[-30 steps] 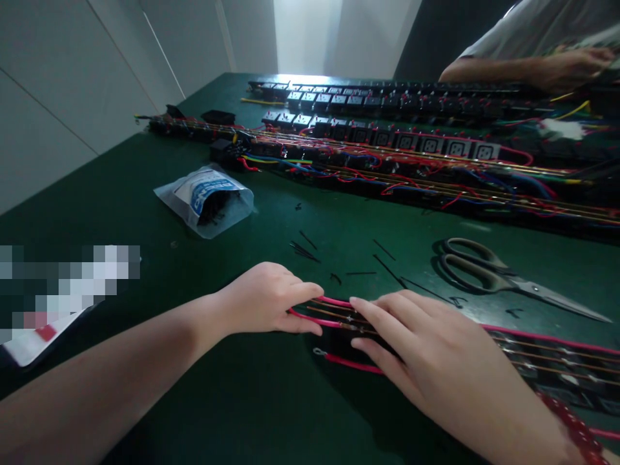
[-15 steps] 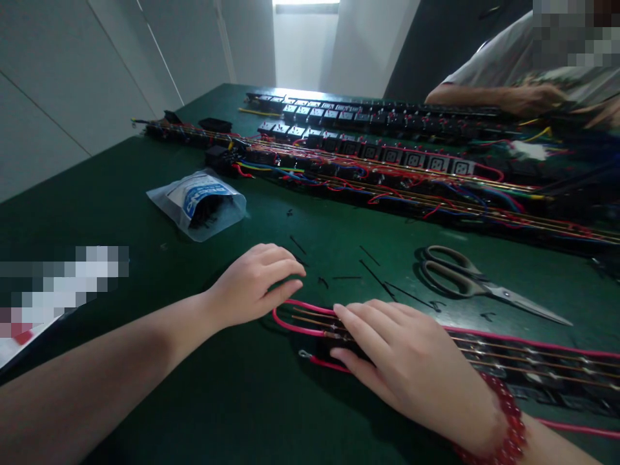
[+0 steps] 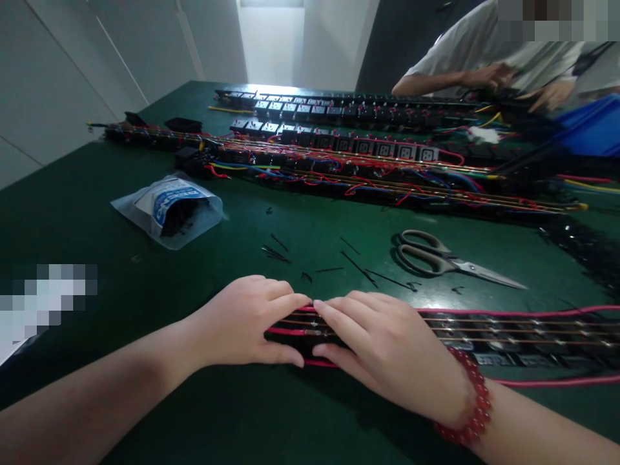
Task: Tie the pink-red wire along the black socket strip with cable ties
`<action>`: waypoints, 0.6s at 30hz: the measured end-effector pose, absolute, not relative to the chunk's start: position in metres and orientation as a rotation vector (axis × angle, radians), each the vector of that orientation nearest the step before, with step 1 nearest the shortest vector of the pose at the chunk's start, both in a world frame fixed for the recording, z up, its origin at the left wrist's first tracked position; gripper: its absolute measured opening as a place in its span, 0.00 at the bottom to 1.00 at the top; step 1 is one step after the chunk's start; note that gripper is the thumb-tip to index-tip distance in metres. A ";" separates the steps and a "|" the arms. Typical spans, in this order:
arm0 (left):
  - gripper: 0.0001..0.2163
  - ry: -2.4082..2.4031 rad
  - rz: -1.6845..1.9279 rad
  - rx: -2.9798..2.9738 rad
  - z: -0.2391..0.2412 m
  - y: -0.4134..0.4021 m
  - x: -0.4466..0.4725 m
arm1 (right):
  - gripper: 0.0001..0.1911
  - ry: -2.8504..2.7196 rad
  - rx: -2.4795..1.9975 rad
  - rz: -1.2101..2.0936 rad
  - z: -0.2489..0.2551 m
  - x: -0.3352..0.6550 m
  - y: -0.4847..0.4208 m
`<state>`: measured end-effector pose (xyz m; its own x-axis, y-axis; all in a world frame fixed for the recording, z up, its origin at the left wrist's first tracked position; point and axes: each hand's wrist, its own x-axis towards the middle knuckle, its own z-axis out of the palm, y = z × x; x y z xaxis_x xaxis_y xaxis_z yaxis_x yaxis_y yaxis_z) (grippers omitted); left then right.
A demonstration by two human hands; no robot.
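Observation:
A long black socket strip [image 3: 513, 336] lies across the near side of the table, with copper rods and a red wire [image 3: 557, 382] running along it. My left hand [image 3: 256, 323] grips its left end, fingers over the far edge and thumb on the near edge. Just to the right, my right hand [image 3: 382, 349] wraps round the same strip, thumb towards me. The two hands almost touch. Palms and fingers hide much of the strip's end and the looped red wire there. A red bead bracelet [image 3: 467, 397] circles my right wrist.
Scissors [image 3: 448, 259] lie beyond my right hand, near scattered black cable ties [image 3: 358, 268]. An open plastic bag [image 3: 169, 206] of black pieces stands left. Wired socket strips [image 3: 339, 155] stretch across the back. A co-worker's hands [image 3: 494, 77] are at the far right.
My left hand has come down and right onto the strip's end, closing round it over the looped red wire. My right hand stays on the strip. The view has shifted to the right.

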<state>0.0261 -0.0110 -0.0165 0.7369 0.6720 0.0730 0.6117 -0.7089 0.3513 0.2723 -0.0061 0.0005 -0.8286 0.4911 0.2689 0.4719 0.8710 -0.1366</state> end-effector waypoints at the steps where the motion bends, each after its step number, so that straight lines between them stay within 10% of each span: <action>1: 0.29 1.042 0.251 2.636 -0.016 -0.013 0.029 | 0.17 -2.747 -0.730 0.085 0.000 0.272 -0.007; 18: 0.29 1.170 0.346 2.775 -0.012 -0.021 0.040 | 0.16 -2.646 -1.481 -0.181 0.015 0.405 0.092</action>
<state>0.0396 -0.0209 -0.0120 0.6768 0.7171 0.1662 0.6920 -0.6968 0.1886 0.4051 0.0922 0.0154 -0.5205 0.8408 0.1487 0.8532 0.5189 0.0530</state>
